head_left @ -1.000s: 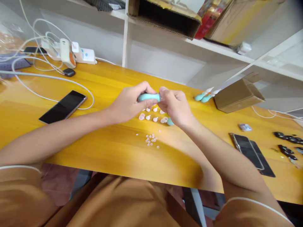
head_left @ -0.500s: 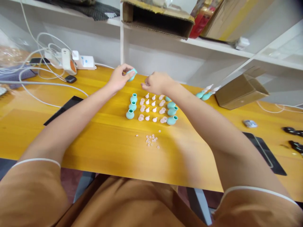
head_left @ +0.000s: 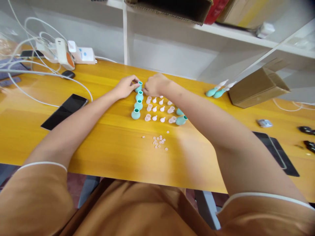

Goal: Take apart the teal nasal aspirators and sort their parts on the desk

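My left hand [head_left: 128,86] has its thumb and fingers closed on a teal rubber bulb [head_left: 138,87] with an open neck, which stands at the far end of a column of such bulbs [head_left: 136,113]. My right hand [head_left: 157,85] is curled over the far end of the pale rows beside it; its fingertips are mostly hidden, and I cannot make out anything in them. Between the teal columns stand pink translucent cup-like pieces [head_left: 147,117] and small white pointed tips [head_left: 155,118]. My right forearm hides part of the right column of teal bulbs [head_left: 180,120], which lie tilted.
Small pale rings [head_left: 159,141] lie loose nearer me. Two teal bulbs with white nozzles [head_left: 219,93] lie by a cardboard box [head_left: 258,87] at right. A phone [head_left: 64,112], power strip [head_left: 85,55] and cables are on the left. A shelf [head_left: 157,49] stands behind.
My left hand has lowered the teal bulb from a raised, tilted position to upright at the far end of the left column. My right hand has shifted slightly left. The camera view has tilted down.
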### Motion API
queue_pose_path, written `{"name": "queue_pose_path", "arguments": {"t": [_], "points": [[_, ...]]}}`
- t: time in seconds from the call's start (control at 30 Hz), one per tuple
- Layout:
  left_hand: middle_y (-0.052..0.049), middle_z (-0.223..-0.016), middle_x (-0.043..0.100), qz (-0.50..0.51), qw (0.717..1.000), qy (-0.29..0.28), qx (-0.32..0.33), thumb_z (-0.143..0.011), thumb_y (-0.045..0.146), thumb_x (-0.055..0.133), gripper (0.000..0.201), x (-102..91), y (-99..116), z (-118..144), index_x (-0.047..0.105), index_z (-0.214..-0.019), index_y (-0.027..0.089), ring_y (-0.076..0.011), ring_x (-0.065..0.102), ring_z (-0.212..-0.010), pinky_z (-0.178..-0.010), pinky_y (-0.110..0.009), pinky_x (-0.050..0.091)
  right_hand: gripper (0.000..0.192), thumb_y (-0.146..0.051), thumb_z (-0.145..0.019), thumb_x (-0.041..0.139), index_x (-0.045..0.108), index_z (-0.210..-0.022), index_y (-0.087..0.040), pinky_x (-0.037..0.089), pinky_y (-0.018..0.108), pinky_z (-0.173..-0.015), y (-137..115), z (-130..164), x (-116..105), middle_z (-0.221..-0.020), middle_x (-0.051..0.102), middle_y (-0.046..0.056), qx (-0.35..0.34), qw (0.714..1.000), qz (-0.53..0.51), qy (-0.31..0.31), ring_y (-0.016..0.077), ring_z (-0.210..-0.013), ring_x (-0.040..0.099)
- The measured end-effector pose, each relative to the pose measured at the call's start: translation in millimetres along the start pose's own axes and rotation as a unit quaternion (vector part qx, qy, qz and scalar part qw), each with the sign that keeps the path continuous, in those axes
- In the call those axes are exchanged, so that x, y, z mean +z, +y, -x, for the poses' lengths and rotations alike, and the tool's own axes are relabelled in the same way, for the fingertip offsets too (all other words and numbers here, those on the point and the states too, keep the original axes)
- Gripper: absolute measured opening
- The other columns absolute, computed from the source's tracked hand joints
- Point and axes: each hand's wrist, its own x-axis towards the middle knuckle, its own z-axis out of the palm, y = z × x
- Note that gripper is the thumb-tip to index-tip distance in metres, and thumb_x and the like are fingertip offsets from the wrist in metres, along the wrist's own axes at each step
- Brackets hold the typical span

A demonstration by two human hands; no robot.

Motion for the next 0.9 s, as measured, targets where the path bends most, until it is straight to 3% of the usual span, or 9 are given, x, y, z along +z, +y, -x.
{"name": "queue_pose_path", "arguments": {"t": [0.17,0.23,0.33,0.43,0.6,0.67,0.73,0.8,0.9], "points": [[-0.006,-0.121,0.08,0.012,1.0,-0.007,-0.005,-0.1,0.028,0.069,0.019,-1.2,2.1,2.4,0.074,-0.117,0.021,-0.0246,0.071,-0.109,-0.107,-0.039,0.055,0.065,-0.049,-0.099,0.079,0.042,-0.052,-0.024,0.052,0.043,-0.101,-8.6,3.5,1.3,-0.049,0.027,-0.005,0.039,0.998,0.048,-0.002,0.0225,-0.083,0.064],[-0.006,-0.119,0.08,0.019,1.0,-0.013,-0.01,-0.099,0.028,0.071,0.019,-2.9,2.7,3.0,0.074,-0.117,0.021,-0.0244,0.072,-0.107,-0.107,-0.039,0.055,0.068,-0.052,-0.1,0.079,0.04,-0.051,-0.024,0.052,0.04,-0.1,-10.9,4.4,0.6,-0.05,0.024,-0.005,0.043,0.998,0.053,-0.006,0.0212,-0.082,0.063],[-0.006,-0.115,0.081,0.019,1.0,-0.019,-0.008,-0.098,0.027,0.072,0.019,-6.0,3.6,3.1,0.074,-0.116,0.021,-0.0248,0.073,-0.105,-0.105,-0.041,0.057,0.066,-0.044,-0.098,0.08,0.039,-0.051,-0.024,0.051,0.042,-0.099,-9.0,6.5,-5.7,-0.051,0.039,-0.001,0.047,0.997,0.064,-0.006,0.0254,-0.089,0.068],[-0.007,-0.113,0.082,0.031,0.999,-0.025,-0.01,-0.096,0.026,0.072,0.019,-8.0,4.5,3.4,0.074,-0.114,0.021,-0.0252,0.075,-0.105,-0.104,-0.041,0.058,0.058,-0.039,-0.099,0.076,0.042,-0.055,-0.024,0.05,0.047,-0.099,0.8,17.2,-25.2,-0.062,0.059,0.006,0.032,0.996,0.07,0.038,0.0327,-0.1,0.071],[-0.01,-0.116,0.082,0.067,0.997,-0.03,-0.014,-0.097,0.027,0.07,0.016,-5.9,6.1,4.8,0.073,-0.111,0.02,-0.0274,0.076,-0.11,-0.108,-0.045,0.059,0.045,-0.04,-0.111,0.06,0.053,-0.07,-0.022,0.045,0.041,-0.09,17.6,78.3,-83.1,-0.081,0.071,0.012,0.048,0.984,0.064,0.157,0.0296,-0.101,0.067],[-0.01,-0.116,0.083,0.071,0.997,-0.031,-0.013,-0.096,0.027,0.071,0.015,-4.7,6.2,4.7,0.073,-0.11,0.021,-0.0276,0.076,-0.111,-0.109,-0.046,0.058,0.04,-0.038,-0.112,0.059,0.057,-0.076,-0.021,0.042,0.038,-0.085,21.0,114.5,-104.0,-0.086,0.073,0.013,0.092,0.976,0.084,0.18,0.0265,-0.098,0.065],[-0.009,-0.116,0.083,0.081,0.996,-0.027,-0.018,-0.095,0.027,0.072,0.014,-4.0,5.7,4.1,0.072,-0.108,0.021,-0.0274,0.076,-0.112,-0.11,-0.046,0.058,0.034,-0.033,-0.112,0.056,0.06,-0.081,-0.02,0.037,0.039,-0.079,27.6,150.0,-117.8,-0.093,0.076,0.017,0.183,0.954,0.14,0.191,0.0253,-0.092,0.063],[-0.009,-0.116,0.083,0.09,0.995,-0.024,-0.024,-0.095,0.028,0.075,0.015,-3.7,4.6,3.3,0.071,-0.108,0.021,-0.0268,0.076,-0.113,-0.111,-0.045,0.058,0.028,-0.03,-0.11,0.054,0.065,-0.086,-0.021,0.033,0.041,-0.075,42.1,179.7,-123.4,-0.096,0.077,0.019,0.273,0.926,0.177,0.189,0.0263,-0.087,0.061],[-0.008,-0.116,0.083,0.094,0.995,-0.032,-0.022,-0.093,0.032,0.078,0.019,-3.5,2.3,2.5,0.072,-0.108,0.022,-0.0257,0.076,-0.113,-0.112,-0.044,0.059,0.021,-0.02,-0.101,0.057,0.072,-0.086,-0.023,0.036,0.041,-0.074,80.1,208.9,-120.0,-0.087,0.076,0.015,0.369,0.905,0.127,0.168,0.0255,-0.08,0.057]]}}
